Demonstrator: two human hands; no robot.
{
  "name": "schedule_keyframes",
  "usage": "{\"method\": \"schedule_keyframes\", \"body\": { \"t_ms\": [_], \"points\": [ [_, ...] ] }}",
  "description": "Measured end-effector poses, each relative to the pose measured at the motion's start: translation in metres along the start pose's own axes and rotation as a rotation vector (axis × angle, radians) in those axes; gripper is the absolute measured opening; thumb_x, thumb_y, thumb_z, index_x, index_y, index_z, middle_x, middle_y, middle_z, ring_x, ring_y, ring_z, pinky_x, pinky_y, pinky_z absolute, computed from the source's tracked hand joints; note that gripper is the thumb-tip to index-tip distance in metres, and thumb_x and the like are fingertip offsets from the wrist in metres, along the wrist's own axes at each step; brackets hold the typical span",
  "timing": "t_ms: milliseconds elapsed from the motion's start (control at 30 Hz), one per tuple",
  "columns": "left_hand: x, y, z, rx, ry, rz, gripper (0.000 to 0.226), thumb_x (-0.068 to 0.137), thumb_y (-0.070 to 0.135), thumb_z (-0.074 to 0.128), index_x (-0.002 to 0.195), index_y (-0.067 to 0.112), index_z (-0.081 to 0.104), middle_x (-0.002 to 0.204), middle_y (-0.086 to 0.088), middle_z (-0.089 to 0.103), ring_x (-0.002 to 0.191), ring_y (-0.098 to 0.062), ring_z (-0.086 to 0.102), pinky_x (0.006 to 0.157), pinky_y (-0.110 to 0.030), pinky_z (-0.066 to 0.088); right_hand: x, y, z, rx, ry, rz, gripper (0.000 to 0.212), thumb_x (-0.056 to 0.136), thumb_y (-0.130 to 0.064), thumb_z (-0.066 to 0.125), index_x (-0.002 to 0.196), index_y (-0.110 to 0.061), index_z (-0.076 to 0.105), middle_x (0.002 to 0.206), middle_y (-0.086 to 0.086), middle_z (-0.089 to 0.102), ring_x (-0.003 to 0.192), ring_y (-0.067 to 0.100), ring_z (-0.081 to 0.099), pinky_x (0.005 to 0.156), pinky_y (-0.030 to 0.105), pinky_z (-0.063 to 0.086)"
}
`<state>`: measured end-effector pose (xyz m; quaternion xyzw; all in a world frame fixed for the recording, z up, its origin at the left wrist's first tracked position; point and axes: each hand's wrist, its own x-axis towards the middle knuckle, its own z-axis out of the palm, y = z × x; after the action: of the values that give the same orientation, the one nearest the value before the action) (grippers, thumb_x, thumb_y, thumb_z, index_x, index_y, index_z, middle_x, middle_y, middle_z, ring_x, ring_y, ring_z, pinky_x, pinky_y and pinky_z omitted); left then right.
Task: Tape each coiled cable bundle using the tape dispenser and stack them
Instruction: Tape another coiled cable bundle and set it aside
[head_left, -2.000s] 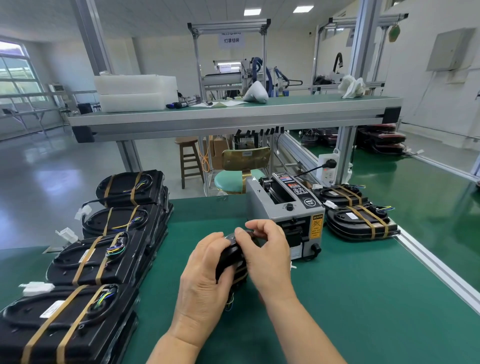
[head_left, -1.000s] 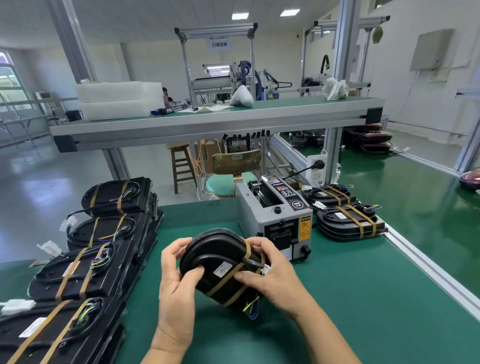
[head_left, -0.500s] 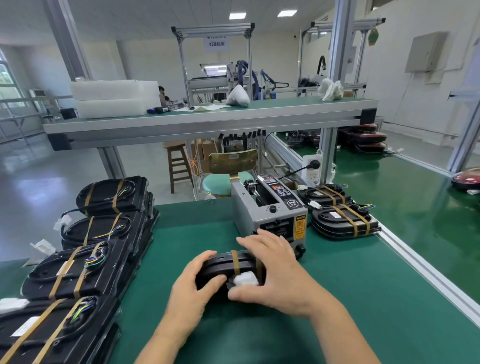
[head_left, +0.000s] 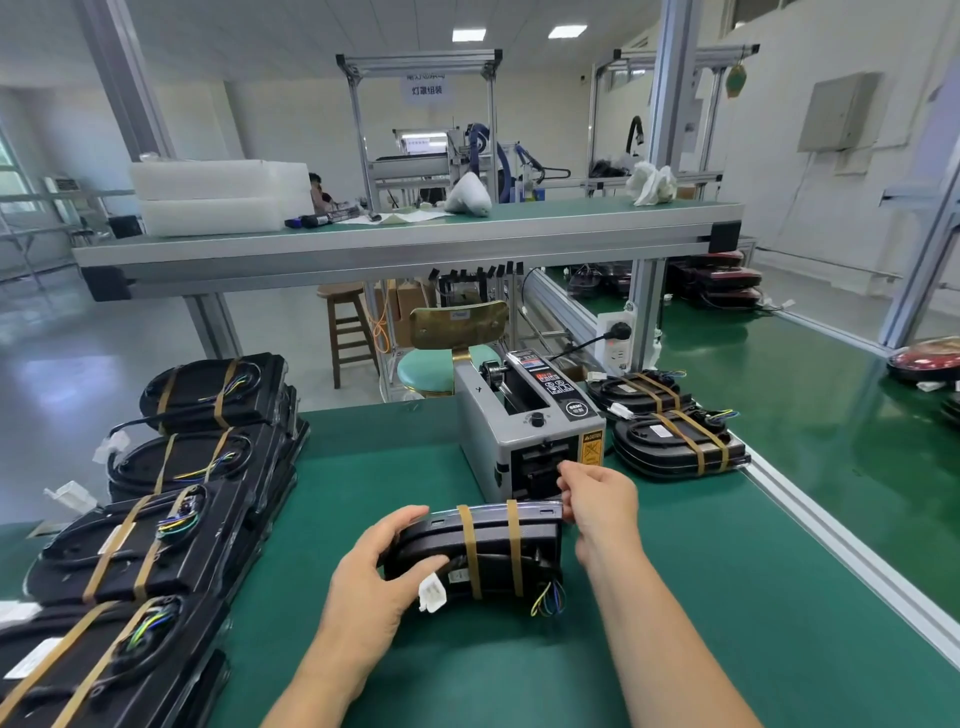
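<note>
The left hand (head_left: 371, 577) grips the left end of the cable bundle (head_left: 488, 545), fingers (head_left: 428, 565) curled round its front and thumb over the top edge. The right hand (head_left: 605, 501) is at the bundle's right end, its fingers bent toward the mouth of the tape dispenser (head_left: 524, 436). Whether they pinch anything cannot be told.

The bundle is tipped on edge low over the green counter (head_left: 753, 597), with its long axis running left to right between the hands. Two tan tape bands (head_left: 514, 540) cross it. Its white connector (head_left: 432, 595) and wire ends (head_left: 550, 603) face the person.

Taped stacks (head_left: 176, 467) lie well left of the left fingers. Another stack (head_left: 675, 441) sits beyond the right fingers, by the counter's aluminium edge. Open green surface lies right of the right fingers.
</note>
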<state>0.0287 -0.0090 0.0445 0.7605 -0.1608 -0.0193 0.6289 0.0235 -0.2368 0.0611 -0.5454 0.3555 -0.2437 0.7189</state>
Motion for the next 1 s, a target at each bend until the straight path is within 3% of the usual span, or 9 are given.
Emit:
{"method": "schedule_keyframes", "body": {
  "t_ms": [67, 367, 533, 633, 733, 800, 900, 967, 1000],
  "points": [
    [-0.002, 0.000, -0.001, -0.008, -0.004, -0.007, 0.045, 0.076, 0.004, 0.081, 0.110, 0.032, 0.070, 0.110, 0.015, 0.071, 0.101, 0.003, 0.063, 0.087, -0.013, 0.045, 0.003, -0.002, 0.001, 0.011, -0.006, 0.038, 0.015, 0.092, -0.008, 0.065, 0.077, -0.006, 0.067, 0.063, 0.003, 0.060, 0.047, 0.009, 0.045, 0.043, 0.020, 0.039],
    [-0.005, -0.002, -0.003, -0.073, -0.103, -0.012, 0.043, 0.080, -0.001, 0.076, 0.110, 0.027, 0.065, 0.111, 0.007, 0.070, 0.105, -0.009, 0.065, 0.096, -0.024, 0.046, 0.008, -0.009, 0.009, 0.005, 0.011, 0.105, 0.018, 0.089, -0.007, 0.067, 0.071, -0.004, 0.063, 0.059, 0.006, 0.062, 0.046, 0.012, 0.049, 0.045, 0.022, 0.041],
    [-0.005, -0.004, -0.002, -0.042, -0.154, 0.002, 0.044, 0.085, 0.005, 0.073, 0.106, 0.041, 0.060, 0.111, 0.016, 0.068, 0.103, -0.001, 0.063, 0.084, -0.008, 0.046, 0.009, -0.011, 0.012, -0.159, 0.079, 0.033, 0.017, 0.082, -0.011, 0.067, 0.065, -0.010, 0.069, 0.051, -0.004, 0.064, 0.051, 0.012, 0.056, 0.051, 0.024, 0.043],
    [-0.008, -0.003, 0.002, -0.052, -0.167, 0.001, 0.048, 0.084, 0.009, 0.076, 0.119, 0.037, 0.059, 0.117, 0.011, 0.066, 0.110, -0.001, 0.061, 0.091, -0.010, 0.046, 0.006, -0.013, 0.010, -0.139, 0.068, 0.028, 0.015, 0.082, -0.014, 0.067, 0.068, -0.011, 0.069, 0.053, -0.004, 0.063, 0.054, 0.013, 0.055, 0.053, 0.025, 0.041],
    [-0.010, -0.002, 0.007, -0.061, -0.153, 0.030, 0.044, 0.074, 0.025, 0.076, 0.116, 0.034, 0.063, 0.121, 0.004, 0.063, 0.112, -0.005, 0.061, 0.094, -0.016, 0.044, -0.006, -0.017, 0.000, 0.043, 0.078, -0.011, 0.015, 0.084, -0.010, 0.067, 0.069, -0.010, 0.066, 0.056, 0.000, 0.061, 0.050, 0.012, 0.050, 0.053, 0.025, 0.042],
    [-0.011, 0.001, 0.011, -0.071, -0.149, 0.043, 0.038, 0.072, 0.029, 0.073, 0.108, 0.039, 0.065, 0.119, 0.003, 0.065, 0.111, -0.008, 0.062, 0.094, -0.019, 0.045, -0.025, -0.021, -0.006, 0.104, 0.061, -0.113, 0.018, 0.083, -0.011, 0.070, 0.066, -0.015, 0.069, 0.066, 0.000, 0.066, 0.059, 0.011, 0.058, 0.062, 0.026, 0.045],
    [-0.013, 0.002, 0.015, -0.073, -0.154, 0.070, 0.033, 0.074, 0.028, 0.072, 0.104, 0.041, 0.064, 0.112, 0.006, 0.069, 0.107, -0.010, 0.064, 0.089, -0.017, 0.048, -0.064, -0.018, -0.002, 0.060, -0.083, -0.240, 0.022, 0.081, -0.013, 0.075, 0.062, -0.023, 0.076, 0.103, -0.009, 0.070, 0.095, 0.010, 0.065, 0.085, 0.030, 0.050],
    [-0.015, 0.004, 0.019, -0.097, -0.132, 0.066, 0.035, 0.075, 0.024, 0.072, 0.107, 0.036, 0.065, 0.109, 0.009, 0.071, 0.104, -0.009, 0.066, 0.086, -0.015, 0.048, -0.087, -0.007, 0.004, 0.000, -0.154, -0.303, 0.024, 0.082, -0.013, 0.075, 0.062, -0.026, 0.076, 0.122, -0.018, 0.062, 0.122, 0.007, 0.055, 0.103, 0.027, 0.041],
    [-0.016, 0.003, 0.020, -0.108, -0.117, 0.059, 0.038, 0.074, 0.023, 0.072, 0.110, 0.033, 0.064, 0.109, 0.011, 0.071, 0.104, -0.008, 0.066, 0.085, -0.014, 0.048, -0.095, 0.000, 0.007, -0.048, -0.163, -0.343, 0.024, 0.082, -0.014, 0.074, 0.063, -0.027, 0.076, 0.127, -0.021, 0.058, 0.132, 0.001, 0.043, 0.105, 0.017, 0.033]
  ]
}}
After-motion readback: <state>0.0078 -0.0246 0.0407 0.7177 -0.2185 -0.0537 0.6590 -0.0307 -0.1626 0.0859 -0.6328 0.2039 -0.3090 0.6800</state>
